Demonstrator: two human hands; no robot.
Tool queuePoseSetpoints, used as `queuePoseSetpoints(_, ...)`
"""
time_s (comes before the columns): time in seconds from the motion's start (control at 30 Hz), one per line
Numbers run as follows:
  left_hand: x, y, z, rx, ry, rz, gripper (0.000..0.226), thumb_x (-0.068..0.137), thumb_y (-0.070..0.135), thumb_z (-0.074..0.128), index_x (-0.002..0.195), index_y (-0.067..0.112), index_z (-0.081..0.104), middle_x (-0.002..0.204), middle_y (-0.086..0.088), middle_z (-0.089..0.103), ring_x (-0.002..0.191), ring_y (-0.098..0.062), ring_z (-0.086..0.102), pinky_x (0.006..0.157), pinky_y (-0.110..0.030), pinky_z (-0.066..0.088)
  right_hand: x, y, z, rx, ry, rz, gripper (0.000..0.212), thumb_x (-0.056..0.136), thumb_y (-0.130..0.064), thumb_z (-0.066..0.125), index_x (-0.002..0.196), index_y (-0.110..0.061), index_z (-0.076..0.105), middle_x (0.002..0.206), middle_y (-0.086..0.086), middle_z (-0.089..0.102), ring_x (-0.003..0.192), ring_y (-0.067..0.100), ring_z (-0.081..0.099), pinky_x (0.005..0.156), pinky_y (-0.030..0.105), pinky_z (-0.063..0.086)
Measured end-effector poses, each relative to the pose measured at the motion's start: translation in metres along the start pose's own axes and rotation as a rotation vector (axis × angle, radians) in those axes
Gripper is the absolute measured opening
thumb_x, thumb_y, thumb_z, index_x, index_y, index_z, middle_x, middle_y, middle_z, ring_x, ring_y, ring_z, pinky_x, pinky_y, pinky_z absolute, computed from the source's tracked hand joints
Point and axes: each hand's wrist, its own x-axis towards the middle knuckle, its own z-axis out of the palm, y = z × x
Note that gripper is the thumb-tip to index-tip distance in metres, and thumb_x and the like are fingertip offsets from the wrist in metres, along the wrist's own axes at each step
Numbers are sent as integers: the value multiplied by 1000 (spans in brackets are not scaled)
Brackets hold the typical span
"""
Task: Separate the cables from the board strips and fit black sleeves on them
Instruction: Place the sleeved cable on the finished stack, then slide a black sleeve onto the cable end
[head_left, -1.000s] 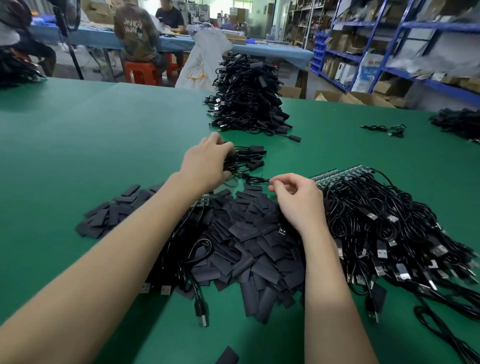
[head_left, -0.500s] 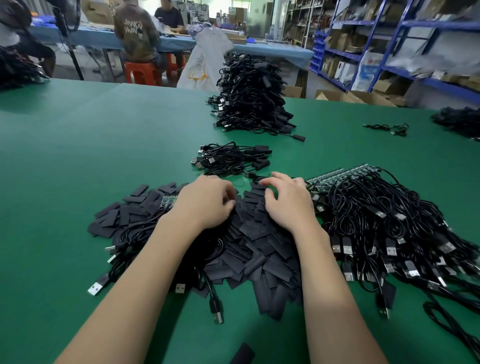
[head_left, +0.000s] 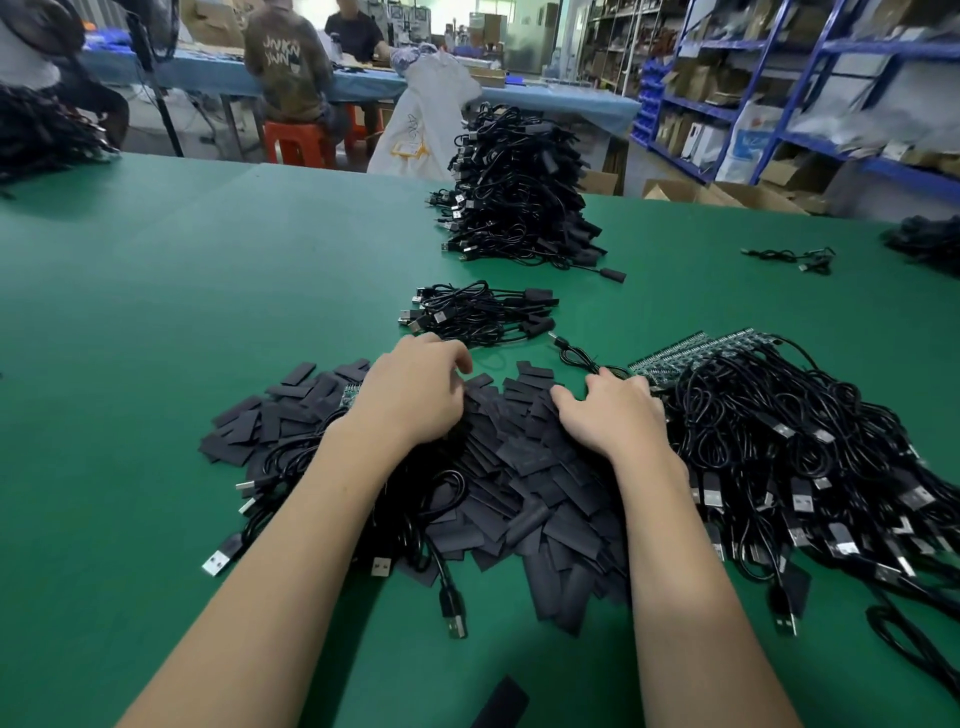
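Left hand (head_left: 415, 395) laid palm-down on sleeves (head_left: 524, 483), fingers loosely curled; whether sleeve was held could not be told. Right hand (head_left: 615, 410) rested on same heap, fingers bent at loose cable (head_left: 571, 353); grip could not be told. Board strips (head_left: 691, 351) seen just beyond right hand, tangled cables (head_left: 805, 467) heaped to its right. Small bundle (head_left: 478, 312) lay beyond left hand, tall stack (head_left: 514, 192) farther off on bench (head_left: 208, 291).

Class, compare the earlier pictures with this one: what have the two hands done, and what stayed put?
The left hand came back from the small bundle of finished black cables onto the flat black sleeves; the right hand lowered beside it. The tall cable stack stayed.
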Motion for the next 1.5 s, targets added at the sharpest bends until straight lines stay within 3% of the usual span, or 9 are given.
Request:
queuePoseSetpoints(0.2, 3, -10, 0, -62, -85, -75, 31, 96, 19, 56, 126, 15, 63, 130, -10, 62, 123, -28, 55, 104, -36, 45, -11, 1, -1, 108, 74, 34, 54, 100, -52, 47, 133, -12, 60, 135, 12, 58, 135, 32, 41, 102, 42, 39)
queuePoseSetpoints(0.43, 3, -13, -7, -108, -76, -118, 22, 88, 26, 72, 110, 21, 73, 99, 1, 63, 89, -16, 55, 81, -23, 42, -15, -3, -1, 265, 177, -41, 38, 95, -46, 60, 129, -29, 64, 139, 1, 59, 129, 29, 49, 102, 42, 44)
queuePoseSetpoints(0.6, 2, -8, -12, -107, -86, -81, 13, 87, 28, 75, 98, 29, 68, 99, 4, 58, 106, -23, 60, 101, -39, 48, -14, -3, 1, 390, 227, -120, 19, 93, -41, 64, 109, -37, 74, 120, -3, 68, 127, 25, 44, 85, 35, 42)
queuePoseSetpoints(0.8, 0, -7, -16, -221, -107, 7, 3, 94, 30, 68, 93, 31, 65, 90, 9, 62, 83, -12, 58, 75, -21, 39, -19, -29, 2, 671, 192, -302, 9, 87, -48, 71, 79, -44, 72, 88, -25, 71, 100, -1, 62, 83, 28, 51)
queuePoseSetpoints(1.0, 3, -7, -15, -165, -47, -2, 23, 100, 24, 49, 80, 23, 59, 70, 11, 55, 69, -14, 51, 55, -20, 33, -25, -49, 7, 806, 47, -311, 13, 79, -45, 79, 84, -34, 77, 72, -21, 73, 74, -5, 68, 78, 25, 57)
queuePoseSetpoints(1.13, 4, -2, -9, -208, 144, -28, 60, 104, 42, 47, 52, 15, 43, 48, -3, 44, 51, -15, 43, 55, -36, 23, -29, -53, 2, 972, -47, -306, 7, 81, -31, 83, 83, -26, 78, 77, -7, 77, 75, 3, 71, 78, 24, 55)
queuePoseSetpoints(1.23, 4, -2, -9, -261, 323, -46, 72, 104, 42, 50, 40, 15, 31, 32, -1, 27, 39, -14, 31, 53, -35, 20, -35, -60, -3, 1116, -120, -338, 7, 82, -21, 84, 86, -20, 79, 83, 1, 79, 77, 4, 72, 77, 18, 55)
queuePoseSetpoints(1.43, 4, -10, -10, -307, 435, -63, 75, 105, 46, 47, 40, 13, 29, 35, 0, 21, 41, -22, 24, 56, -39, 22, -39, -70, -3, 1214, -211, -323, 13, 78, -18, 88, 85, -20, 77, 87, 2, 80, 80, 5, 72, 88, 23, 55)
queuePoseSetpoints(1.5, 4, -10, -10, -308, 442, -59, 76, 106, 46, 44, 41, 7, 35, 36, -5, 30, 42, -25, 32, 58, -40, 29, -39, -72, -2, 1227, -229, -292, 13, 77, -20, 88, 83, -23, 77, 79, -7, 78, 71, -3, 69, 77, 15, 51)
